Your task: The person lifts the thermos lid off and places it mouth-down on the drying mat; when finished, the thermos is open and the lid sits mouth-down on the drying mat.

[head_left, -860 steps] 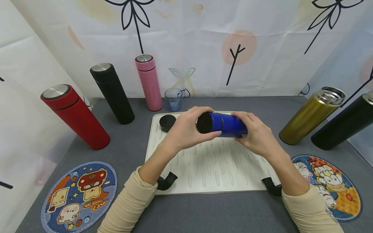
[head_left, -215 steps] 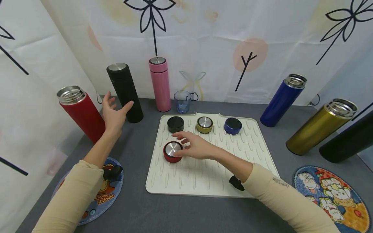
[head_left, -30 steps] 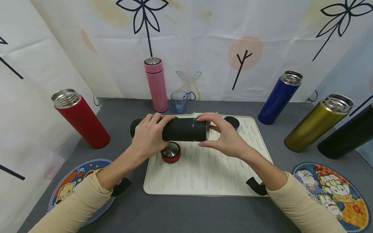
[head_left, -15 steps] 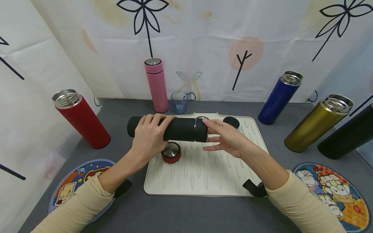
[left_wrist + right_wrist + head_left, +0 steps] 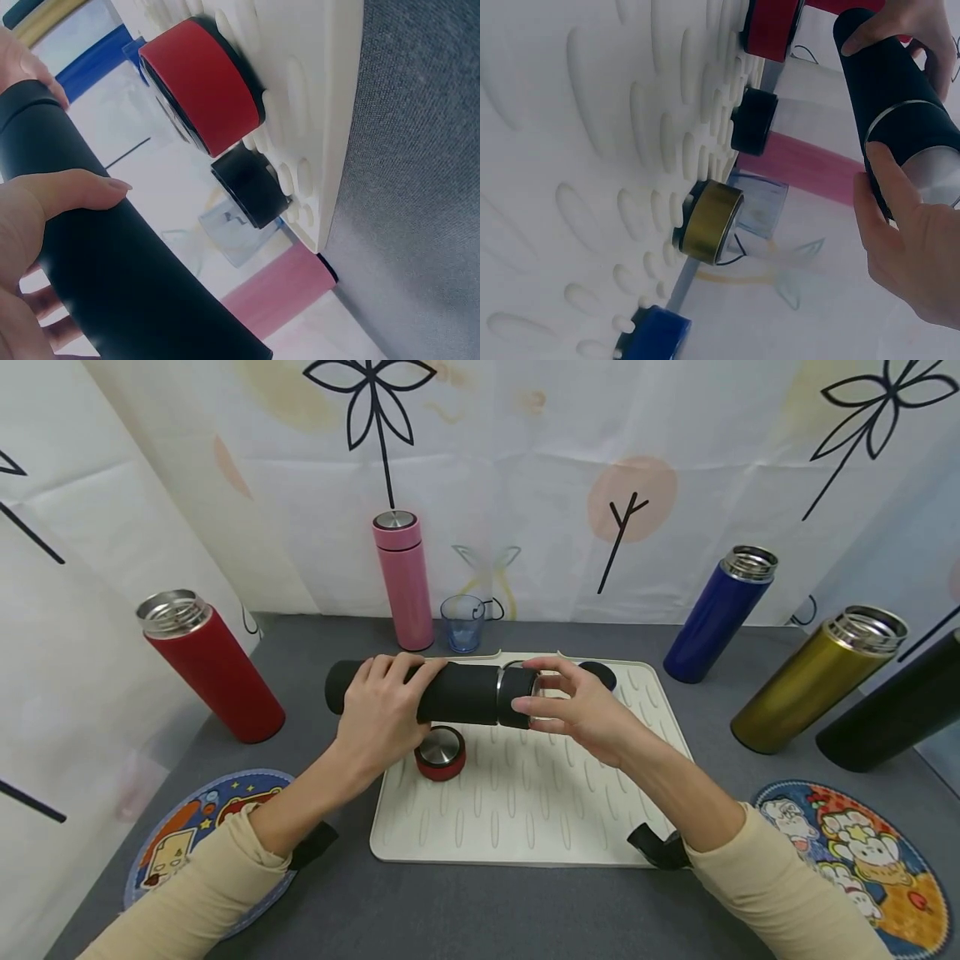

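Note:
A black vacuum flask [image 5: 463,693] lies level in the air over the white ridged mat [image 5: 517,818], its base to the left. My left hand [image 5: 384,703] grips the body, thumb across the side in the left wrist view. At the right end, my right hand [image 5: 588,706] has thumb and fingers around the black lid [image 5: 513,700]. Between lid and body runs a thin silver ring. Below the flask, a red lid [image 5: 440,753] with a steel top sits on the mat. The right wrist view shows a gold lid [image 5: 714,223] and another black lid [image 5: 755,121], mostly hidden in the head view.
A lidless red flask [image 5: 213,672] stands left. A pink flask [image 5: 403,585] and blue glass [image 5: 462,625] stand behind the mat. On the right are open blue [image 5: 716,618] and gold [image 5: 810,685] flasks and a black one [image 5: 892,710]. A blue lid [image 5: 597,674] sits back right.
Half a second ago my right fingers were spread straighter at the lid; now they curl around it again. Earlier this flask stood at back left, and before that I held the blue flask.

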`<act>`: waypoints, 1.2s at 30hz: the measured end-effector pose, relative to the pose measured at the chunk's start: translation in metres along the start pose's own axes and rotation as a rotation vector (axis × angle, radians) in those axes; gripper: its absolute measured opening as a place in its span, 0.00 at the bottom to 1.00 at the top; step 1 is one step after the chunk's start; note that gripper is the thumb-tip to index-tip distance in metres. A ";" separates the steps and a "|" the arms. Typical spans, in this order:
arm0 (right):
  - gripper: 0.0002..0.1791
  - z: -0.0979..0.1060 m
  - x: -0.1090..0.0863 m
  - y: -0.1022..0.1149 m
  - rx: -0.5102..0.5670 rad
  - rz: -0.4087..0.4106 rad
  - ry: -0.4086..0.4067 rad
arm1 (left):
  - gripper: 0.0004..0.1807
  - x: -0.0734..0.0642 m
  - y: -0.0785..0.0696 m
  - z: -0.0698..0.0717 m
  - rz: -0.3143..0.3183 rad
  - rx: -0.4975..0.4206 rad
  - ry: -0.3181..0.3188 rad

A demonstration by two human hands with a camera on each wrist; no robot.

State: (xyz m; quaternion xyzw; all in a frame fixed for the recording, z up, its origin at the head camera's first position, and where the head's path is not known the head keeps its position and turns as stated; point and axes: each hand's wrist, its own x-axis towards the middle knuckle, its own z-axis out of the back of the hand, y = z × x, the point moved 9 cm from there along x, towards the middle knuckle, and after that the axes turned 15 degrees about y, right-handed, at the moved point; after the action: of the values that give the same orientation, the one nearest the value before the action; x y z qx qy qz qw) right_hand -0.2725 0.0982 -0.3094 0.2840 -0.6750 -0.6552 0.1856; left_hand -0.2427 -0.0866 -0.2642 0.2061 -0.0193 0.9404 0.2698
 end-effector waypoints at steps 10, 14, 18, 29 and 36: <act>0.36 -0.001 -0.005 0.012 -0.226 0.100 -0.040 | 0.40 0.001 0.003 -0.001 0.021 -0.026 0.013; 0.36 -0.003 -0.007 0.018 -0.270 0.185 -0.027 | 0.41 0.000 0.005 -0.001 0.030 -0.030 0.024; 0.36 -0.007 -0.009 0.024 -0.288 0.255 -0.013 | 0.42 -0.001 0.008 -0.001 0.041 -0.037 0.028; 0.38 0.006 -0.014 0.017 -0.307 0.189 -0.110 | 0.43 -0.001 0.023 0.000 0.100 -0.077 0.030; 0.37 0.007 -0.016 0.015 -0.345 0.184 -0.067 | 0.43 -0.002 0.041 0.002 0.151 -0.120 0.000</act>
State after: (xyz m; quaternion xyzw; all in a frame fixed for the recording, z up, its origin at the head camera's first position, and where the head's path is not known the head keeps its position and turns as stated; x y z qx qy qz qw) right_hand -0.2666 0.1136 -0.2932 0.1631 -0.5815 -0.7507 0.2678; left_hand -0.2614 -0.1228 -0.2600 0.1874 -0.0911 0.9552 0.2101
